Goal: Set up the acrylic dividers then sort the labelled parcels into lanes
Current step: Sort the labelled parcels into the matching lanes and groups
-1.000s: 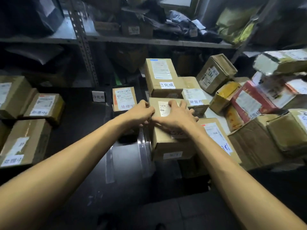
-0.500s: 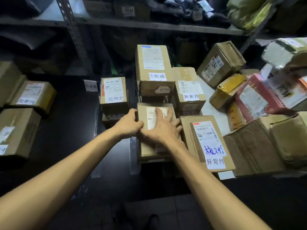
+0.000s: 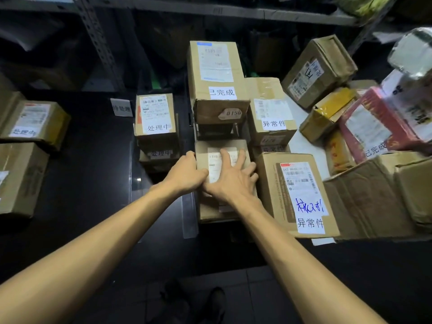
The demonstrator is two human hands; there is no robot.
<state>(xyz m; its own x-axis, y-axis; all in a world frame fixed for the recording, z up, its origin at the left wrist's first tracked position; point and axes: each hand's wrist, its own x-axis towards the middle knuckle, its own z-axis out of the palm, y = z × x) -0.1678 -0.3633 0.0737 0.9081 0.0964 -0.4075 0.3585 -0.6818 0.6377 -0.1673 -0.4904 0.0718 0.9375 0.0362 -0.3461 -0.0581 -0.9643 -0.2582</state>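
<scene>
Left hand [image 3: 184,175], right hand [image 3: 230,183] on parcel [image 3: 219,145]; divider [image 3: 190,218] left, box [image 3: 299,195] right

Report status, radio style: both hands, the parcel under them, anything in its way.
Left hand grips small parcel at left edge; right hand flat on top. Acrylic divider alongside, left. Taller parcel marked 已完成 close ahead.

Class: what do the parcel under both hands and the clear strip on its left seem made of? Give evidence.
The parcel: brown cardboard, matte, judging by creased edges; white paper label. The divider strip: likely clear acrylic, glossy; dark table shows through, edge glints.
</scene>
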